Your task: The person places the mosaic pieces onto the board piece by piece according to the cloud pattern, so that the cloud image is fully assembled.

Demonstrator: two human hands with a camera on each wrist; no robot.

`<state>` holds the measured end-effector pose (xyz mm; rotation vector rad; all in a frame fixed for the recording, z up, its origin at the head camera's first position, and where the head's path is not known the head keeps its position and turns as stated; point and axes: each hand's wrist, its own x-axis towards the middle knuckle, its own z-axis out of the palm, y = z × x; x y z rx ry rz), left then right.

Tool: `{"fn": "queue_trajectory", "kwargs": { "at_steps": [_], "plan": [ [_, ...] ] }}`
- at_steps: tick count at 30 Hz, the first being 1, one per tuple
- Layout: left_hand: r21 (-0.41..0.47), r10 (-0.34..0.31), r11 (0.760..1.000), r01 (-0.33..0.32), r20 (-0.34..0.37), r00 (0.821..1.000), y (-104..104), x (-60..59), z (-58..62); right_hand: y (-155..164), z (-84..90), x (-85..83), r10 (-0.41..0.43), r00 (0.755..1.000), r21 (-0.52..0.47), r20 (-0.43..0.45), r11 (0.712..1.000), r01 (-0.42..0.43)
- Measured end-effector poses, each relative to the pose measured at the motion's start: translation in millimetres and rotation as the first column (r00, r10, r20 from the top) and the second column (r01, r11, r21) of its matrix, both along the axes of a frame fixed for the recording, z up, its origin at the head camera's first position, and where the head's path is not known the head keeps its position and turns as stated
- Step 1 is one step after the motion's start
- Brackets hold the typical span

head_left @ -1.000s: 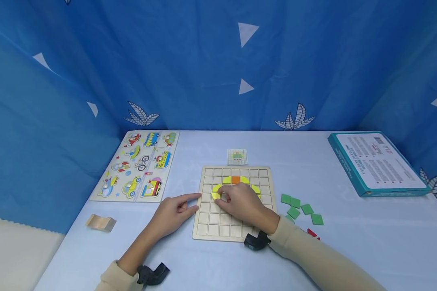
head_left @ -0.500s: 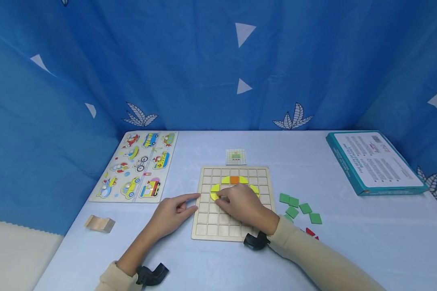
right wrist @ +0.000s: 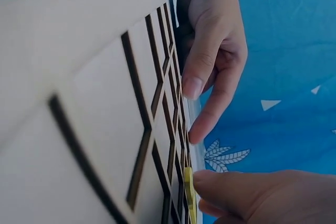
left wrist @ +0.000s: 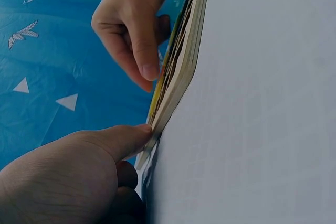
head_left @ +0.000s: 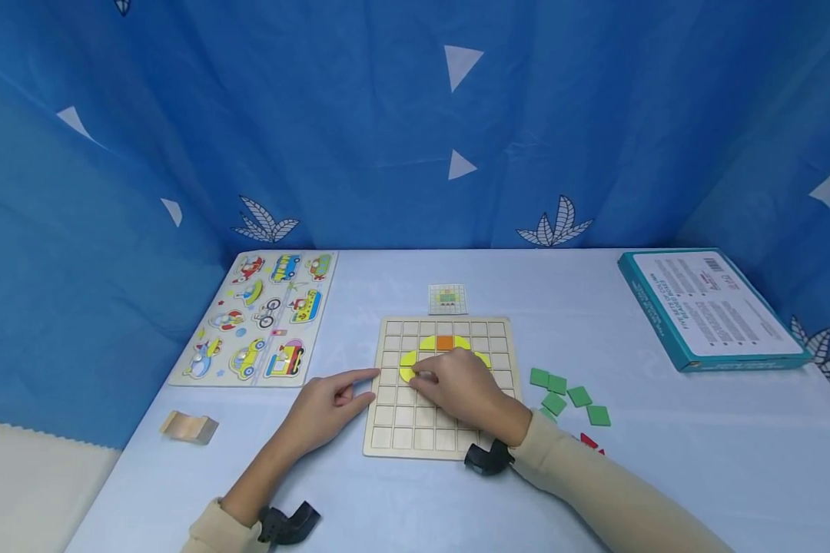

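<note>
A square wooden grid board [head_left: 415, 439] lies on the table, with yellow rounded tiles [head_left: 407, 359] and an orange square tile [head_left: 445, 343] set in its upper cells. My right hand [head_left: 459, 388] is over the middle of the board, hiding some cells. Its thumb and index finger pinch a yellow tile [right wrist: 189, 195] at the left of the pattern, low in the grid. Beside the board's left edge, my left hand [head_left: 325, 408] rests with index finger and thumb spread, their tips right at the edge; the other fingers are curled under.
Several green square tiles [head_left: 579, 396] and some red pieces [head_left: 589, 441] lie to the right. A small pattern card [head_left: 447, 299] is behind the board. A vehicle puzzle [head_left: 256, 319], a curved wooden block [head_left: 189, 427] and a teal box [head_left: 719, 307] lie farther out.
The view shifts very slightly. Both hands keep nearly the same places, the right fingers staying at the yellow tile on the left of the pattern.
</note>
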<state>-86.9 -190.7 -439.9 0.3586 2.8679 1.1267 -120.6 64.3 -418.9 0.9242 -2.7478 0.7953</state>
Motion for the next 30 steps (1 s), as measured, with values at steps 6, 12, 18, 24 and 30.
{"fn": "queue_trajectory", "kwargs": {
  "at_steps": [6, 12, 18, 24, 30],
  "plan": [
    [-0.004, 0.015, 1.000, -0.015, 0.012, 1.000, -0.6, 1.3, 0.9, 2.4, 12.7, -0.4, -0.025, 1.000, 0.000, 0.002, 1.000, 0.025],
    [-0.005, 0.013, 1.000, -0.013, 0.021, 1.000, -0.4, 1.1, 0.7, 20.0, 44.2, -3.7, -0.040, 0.999, -0.104, 0.009, 0.994, 0.040],
    [0.004, 0.015, 1.000, -0.015, 0.004, 1.000, -0.5, 0.2, 0.5, 54.4, 75.5, -3.4, -0.021, 0.999, -0.169, 0.043, 0.985, 0.028],
    [0.004, 0.014, 1.000, -0.014, 0.008, 1.000, -0.6, -0.3, -0.1, 104.7, 74.0, 5.4, -0.073, 0.995, -0.073, 0.069, 0.994, 0.078],
    [0.000, 0.016, 1.000, -0.016, 0.014, 1.000, -0.1, -0.2, -1.2, 151.6, 58.0, 14.1, -0.191, 0.977, -0.037, 0.099, 0.980, 0.196]
  ]
}}
